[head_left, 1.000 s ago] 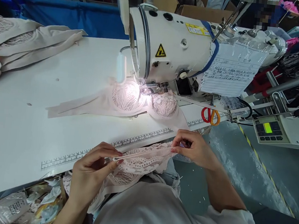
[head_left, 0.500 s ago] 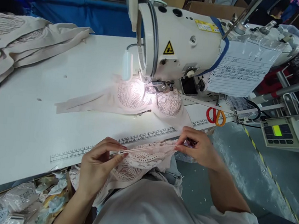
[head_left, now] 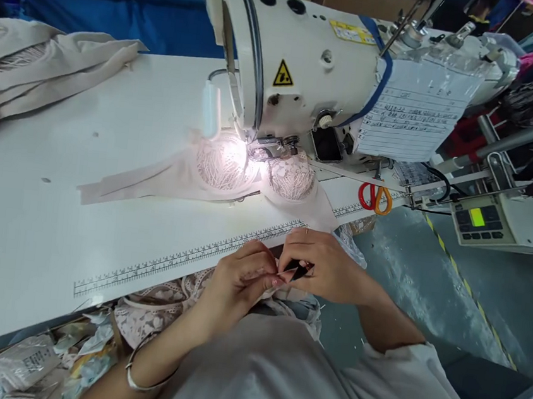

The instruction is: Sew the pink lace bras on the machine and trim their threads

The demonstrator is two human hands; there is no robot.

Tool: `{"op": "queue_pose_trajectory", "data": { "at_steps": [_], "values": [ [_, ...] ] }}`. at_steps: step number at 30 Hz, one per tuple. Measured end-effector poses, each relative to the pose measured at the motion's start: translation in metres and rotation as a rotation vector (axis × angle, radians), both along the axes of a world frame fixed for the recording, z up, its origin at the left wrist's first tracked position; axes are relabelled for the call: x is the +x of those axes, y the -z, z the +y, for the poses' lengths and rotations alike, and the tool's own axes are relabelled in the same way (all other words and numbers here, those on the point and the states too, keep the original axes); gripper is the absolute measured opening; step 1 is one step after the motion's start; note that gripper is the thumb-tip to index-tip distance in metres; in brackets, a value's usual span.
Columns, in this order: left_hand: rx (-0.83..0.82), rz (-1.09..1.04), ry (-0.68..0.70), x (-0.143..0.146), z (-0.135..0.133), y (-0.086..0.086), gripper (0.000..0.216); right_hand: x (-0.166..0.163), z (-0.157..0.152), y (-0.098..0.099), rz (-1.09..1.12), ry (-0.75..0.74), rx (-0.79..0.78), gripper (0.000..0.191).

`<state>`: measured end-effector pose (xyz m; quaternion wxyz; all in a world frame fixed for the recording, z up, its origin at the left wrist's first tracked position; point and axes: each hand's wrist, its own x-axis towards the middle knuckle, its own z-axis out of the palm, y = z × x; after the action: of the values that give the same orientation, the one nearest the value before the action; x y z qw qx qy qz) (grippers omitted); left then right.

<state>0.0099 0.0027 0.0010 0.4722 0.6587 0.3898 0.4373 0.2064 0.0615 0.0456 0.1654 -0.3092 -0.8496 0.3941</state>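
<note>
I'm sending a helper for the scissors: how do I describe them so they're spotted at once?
Find the big white sewing machine, then the handwritten sheet hanging on its right side. Just below that sheet, near the front edge of the white table, are the scissors. One red and one orange handle loop set them apart from the pale garment and printed ruler nearby.

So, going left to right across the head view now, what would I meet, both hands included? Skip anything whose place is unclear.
Pile of pale garments → left hand → right hand → red-and-orange-handled scissors → control box with a lit screen.
</note>
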Motion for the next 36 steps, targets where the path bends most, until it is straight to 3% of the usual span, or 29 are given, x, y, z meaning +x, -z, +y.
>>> {"op": "queue_pose_trajectory", "data": {
  "at_steps": [2,8,18,21,36],
  "values": [
    [-0.017,-0.034,-0.023,0.005,0.002,0.002,0.015,0.004,0.001,0.004,-0.016,0.035,-0.012,0.008],
    [-0.060,-0.045,-0.040,-0.002,0.008,0.004,0.015,0.026,0.005,0.015,0.049,0.199,-0.222,0.024],
    [-0.211,-0.117,-0.040,-0.002,0.011,0.005,0.018,0.031,0.008,0.021,0.098,0.171,-0.189,0.019],
    [-0.261,-0.150,-0.024,-0.002,0.013,0.006,0.019,0.033,0.007,0.025,0.132,0.185,-0.198,0.025],
    [-0.266,-0.128,-0.041,-0.002,0.013,0.006,0.020,0.034,0.014,0.027,0.161,0.140,-0.232,0.026]
  ]
}}
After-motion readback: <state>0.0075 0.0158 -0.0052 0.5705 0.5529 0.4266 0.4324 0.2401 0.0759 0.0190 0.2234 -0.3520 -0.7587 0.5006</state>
